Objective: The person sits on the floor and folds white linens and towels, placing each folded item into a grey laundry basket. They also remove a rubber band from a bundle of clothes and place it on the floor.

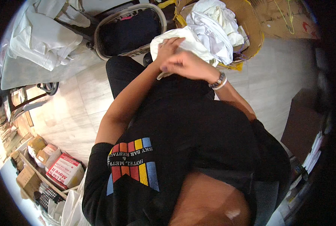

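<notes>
A white cloth (185,36) lies bunched over my right knee, reaching to the heap of white fabric beside it. My left hand (168,49) rests on that cloth, palm down with the fingers spread. Just over the left wrist is my right hand (189,64), blurred and with curled fingers; its fingertips are partly hidden, so whether it grips anything is unclear. A watch and a light band circle the right wrist. White garments or sheets (216,25) fill a large cardboard carton (254,34) in front of me on the right.
An oval laundry basket (163,21) with dark fabric (128,34) stands ahead. White sheeting (43,39) drapes a grey surface (21,75) at left. Boxes (66,171) sit in a wooden rack lower left. A brown panel (300,124) stands at right. Hangers (291,22) lie on cardboard.
</notes>
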The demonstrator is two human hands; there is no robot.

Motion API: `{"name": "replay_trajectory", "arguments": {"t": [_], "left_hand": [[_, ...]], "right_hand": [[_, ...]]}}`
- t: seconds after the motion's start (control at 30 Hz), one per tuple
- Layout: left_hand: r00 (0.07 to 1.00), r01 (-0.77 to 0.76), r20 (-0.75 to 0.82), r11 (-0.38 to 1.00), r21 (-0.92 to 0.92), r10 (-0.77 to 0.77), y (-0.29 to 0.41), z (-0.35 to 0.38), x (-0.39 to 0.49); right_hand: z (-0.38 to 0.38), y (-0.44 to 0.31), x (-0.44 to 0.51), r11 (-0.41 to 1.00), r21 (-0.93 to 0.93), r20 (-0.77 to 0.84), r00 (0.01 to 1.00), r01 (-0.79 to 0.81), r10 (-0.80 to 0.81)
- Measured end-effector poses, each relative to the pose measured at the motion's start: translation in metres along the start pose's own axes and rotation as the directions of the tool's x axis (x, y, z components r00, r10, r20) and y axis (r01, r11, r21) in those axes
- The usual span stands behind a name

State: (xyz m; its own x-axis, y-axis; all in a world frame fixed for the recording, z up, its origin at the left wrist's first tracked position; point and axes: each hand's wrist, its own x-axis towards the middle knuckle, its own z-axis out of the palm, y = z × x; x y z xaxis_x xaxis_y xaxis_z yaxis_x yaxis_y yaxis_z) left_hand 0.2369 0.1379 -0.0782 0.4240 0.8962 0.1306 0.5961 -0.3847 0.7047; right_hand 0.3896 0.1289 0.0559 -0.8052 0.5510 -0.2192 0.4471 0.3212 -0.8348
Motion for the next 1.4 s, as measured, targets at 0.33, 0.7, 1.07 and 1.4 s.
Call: {"name": "replay_trajectory", "arguments": {"t": [0.33, 0.7, 1.07, 1.4], "left_hand": [[0.822, 0.034, 0.565, 0.996, 0.077, -0.072, 0.03, -0.017, -0.046], [0.738, 0.589, -0.2, 0.76, -0.273, -0.644, -0.061, -0.016, -0.008], [0.882, 0.441, -0.126, 0.89, -0.112, -0.453, -0.089, -0.026, 0.001], [0.78, 0.613, 0.06, 0.741, -0.273, -0.623, -0.097, -0.041, 0.019]], "right_hand": [[0.04, 0.138, 0.088, 0.697, -0.716, -0.125, 0.977, 0.032, -0.173], [0.003, 0.159, 0.024, 0.78, -0.071, -0.823, 0.478, -0.622, 0.307], [-0.028, 0.176, 0.035, 0.893, 0.034, -0.741, 0.588, -0.45, 0.324], [-0.029, 0.209, 0.055, 0.863, 0.007, -0.811, 0.501, -0.506, 0.301]]}}
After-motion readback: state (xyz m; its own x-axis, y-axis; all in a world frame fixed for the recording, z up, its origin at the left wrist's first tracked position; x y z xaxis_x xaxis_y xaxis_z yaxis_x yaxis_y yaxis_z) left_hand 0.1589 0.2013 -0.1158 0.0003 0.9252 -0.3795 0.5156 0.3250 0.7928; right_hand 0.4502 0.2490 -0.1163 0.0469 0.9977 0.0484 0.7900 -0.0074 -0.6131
